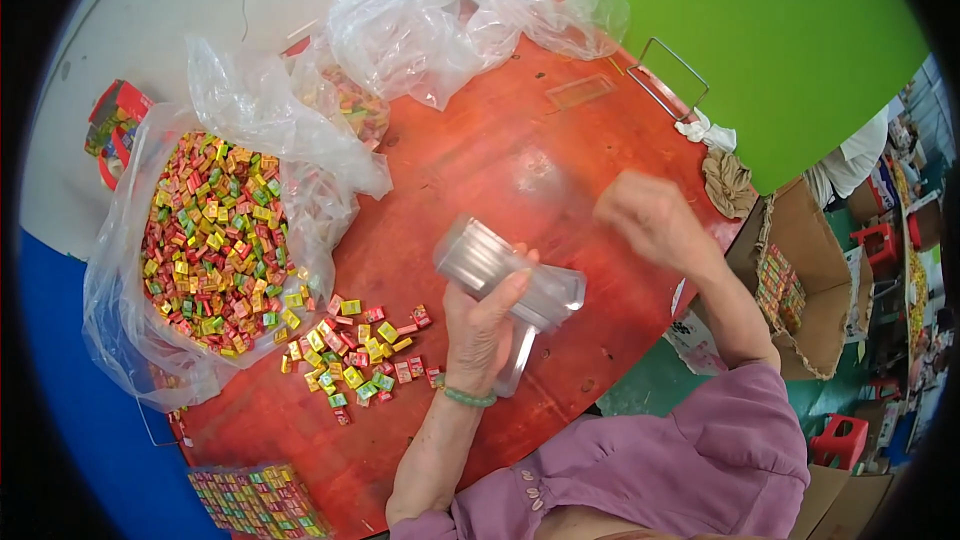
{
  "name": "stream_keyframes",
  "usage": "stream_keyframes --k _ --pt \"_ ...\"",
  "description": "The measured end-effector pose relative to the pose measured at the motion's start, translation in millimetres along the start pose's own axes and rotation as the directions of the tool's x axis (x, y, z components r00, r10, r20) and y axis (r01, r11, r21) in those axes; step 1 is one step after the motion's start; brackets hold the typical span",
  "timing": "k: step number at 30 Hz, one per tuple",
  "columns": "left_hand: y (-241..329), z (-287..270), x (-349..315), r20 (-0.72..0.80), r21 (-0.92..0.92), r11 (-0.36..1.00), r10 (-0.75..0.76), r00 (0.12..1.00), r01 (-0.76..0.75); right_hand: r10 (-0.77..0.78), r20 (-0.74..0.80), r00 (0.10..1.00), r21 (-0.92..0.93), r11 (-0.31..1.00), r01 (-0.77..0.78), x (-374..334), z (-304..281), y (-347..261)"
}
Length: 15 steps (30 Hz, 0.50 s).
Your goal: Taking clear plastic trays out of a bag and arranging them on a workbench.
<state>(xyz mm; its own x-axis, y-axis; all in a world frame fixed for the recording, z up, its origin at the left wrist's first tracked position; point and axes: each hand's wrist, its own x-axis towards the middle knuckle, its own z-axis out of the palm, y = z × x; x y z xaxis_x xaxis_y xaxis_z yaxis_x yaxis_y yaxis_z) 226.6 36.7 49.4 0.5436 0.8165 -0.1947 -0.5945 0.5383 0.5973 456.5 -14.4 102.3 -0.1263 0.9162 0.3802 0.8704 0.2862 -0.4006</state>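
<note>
My left hand [475, 335], with a green bead bracelet at the wrist, is wrapped round clear plastic boxes [485, 260]. They look like long, narrow cases, held tilted above the red table [455, 175]. A further clear plastic piece [517, 360] shows beside the palm; whether it belongs to the held ones I cannot tell. Off to the right, my right hand [650, 220] is raised over the table, apart from the boxes and smeared by motion, so its fingers are unclear. Small wrapped candies [355, 350] in red, yellow, green and orange lie loose left of my left hand.
An open clear bag [110, 290] full of candies lies at the left. More plastic bags [400, 20] cover the table's far side. Packed candy sheets [260, 500] lie near left. A metal handle [670, 75] and crumpled brown cloth [728, 183] sit far right, beside a cardboard box [815, 240].
</note>
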Motion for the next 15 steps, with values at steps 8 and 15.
stream_keyframes --k 8,15 --pt "-1.8 4.3 -1.8 0.051 -0.044 0.995 -0.09 0.995 0.092 -0.023 -0.019 1.0 -0.645 0.764 0.006 1.5 12.4 151.8" --pt "-1.2 3.6 -1.6 0.123 -0.109 0.986 -0.111 0.986 0.125 -0.004 -0.054 0.999 -0.656 0.754 -0.033 17.9 19.0 204.2"
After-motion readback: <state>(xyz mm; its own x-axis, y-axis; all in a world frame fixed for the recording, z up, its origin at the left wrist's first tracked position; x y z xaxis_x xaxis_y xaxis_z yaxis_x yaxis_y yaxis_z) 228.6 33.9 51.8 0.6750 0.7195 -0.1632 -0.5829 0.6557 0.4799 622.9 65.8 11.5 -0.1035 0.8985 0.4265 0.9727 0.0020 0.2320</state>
